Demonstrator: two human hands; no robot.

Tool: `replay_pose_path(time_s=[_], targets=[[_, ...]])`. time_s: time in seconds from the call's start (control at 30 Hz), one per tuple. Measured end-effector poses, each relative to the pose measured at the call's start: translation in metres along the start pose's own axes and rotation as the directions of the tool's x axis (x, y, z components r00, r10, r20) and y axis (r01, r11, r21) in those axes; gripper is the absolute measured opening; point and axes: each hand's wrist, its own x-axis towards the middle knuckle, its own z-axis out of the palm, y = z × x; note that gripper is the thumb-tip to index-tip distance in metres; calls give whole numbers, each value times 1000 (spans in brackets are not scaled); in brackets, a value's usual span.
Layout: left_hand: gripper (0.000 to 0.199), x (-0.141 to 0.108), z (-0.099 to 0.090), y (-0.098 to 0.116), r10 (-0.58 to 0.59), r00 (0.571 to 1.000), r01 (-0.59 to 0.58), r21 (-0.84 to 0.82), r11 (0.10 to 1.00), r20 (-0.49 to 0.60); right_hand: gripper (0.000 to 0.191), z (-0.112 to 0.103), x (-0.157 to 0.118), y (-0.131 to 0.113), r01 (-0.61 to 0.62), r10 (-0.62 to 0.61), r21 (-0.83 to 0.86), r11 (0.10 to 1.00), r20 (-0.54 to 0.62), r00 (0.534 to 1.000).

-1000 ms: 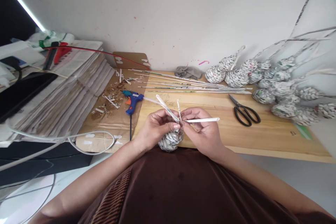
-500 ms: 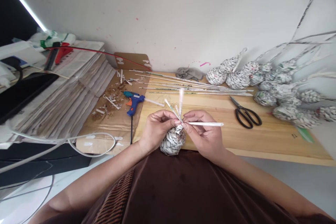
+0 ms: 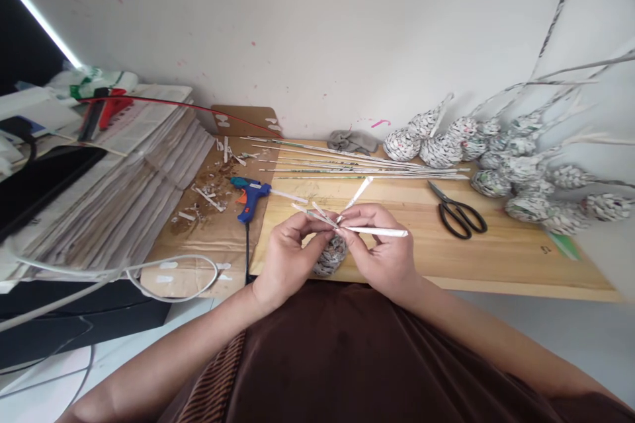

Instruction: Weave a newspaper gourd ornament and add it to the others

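A woven newspaper piece [image 3: 331,256] sits at the table's front edge, partly covered by my fingers. Several paper strips fan out from its top: one [image 3: 358,192] slants up and right, one [image 3: 384,232] points right, and others [image 3: 308,212] point up and left. My left hand [image 3: 292,252] is closed, thumb and fingers pinching the strips' base from the left. From the right, my right hand [image 3: 381,244] is closed too, its thumb and index finger pinching the strips where they meet. The fingertips of both hands nearly touch.
Behind my hands lie long thin paper rods [image 3: 347,162]. Black-handled scissors [image 3: 459,211] rest to the right, before several woven paper pieces [image 3: 528,178]. To the left are a blue glue gun [image 3: 254,198], paper scraps on cardboard [image 3: 173,244] and a newspaper stack [image 3: 149,175].
The upright strip now leans right, and the left strips lie lower. The woven piece is more covered by my hands. The view has shifted slightly.
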Motion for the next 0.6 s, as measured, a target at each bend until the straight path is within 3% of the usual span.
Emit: replay_pose_path(time_s=[0.1, 0.23, 0.43, 0.6], targets=[[18, 0, 0, 7, -15, 999, 14, 19, 1000, 30, 9, -1, 1, -1, -52, 52, -11, 999, 2, 999], [16, 3, 1, 12, 14, 999, -11, 79, 997, -45, 12, -2, 4, -5, -141, 140, -2, 990, 49, 989], [14, 2, 1, 10, 139, 988, -127, 157, 979, -71, 28, -1, 10, -6, -367, 343, 157, 917, 159, 926], [14, 5, -1, 12, 134, 988, -123, 147, 982, -71, 6, 0, 10, -5, -279, 262, 140, 950, 131, 956]])
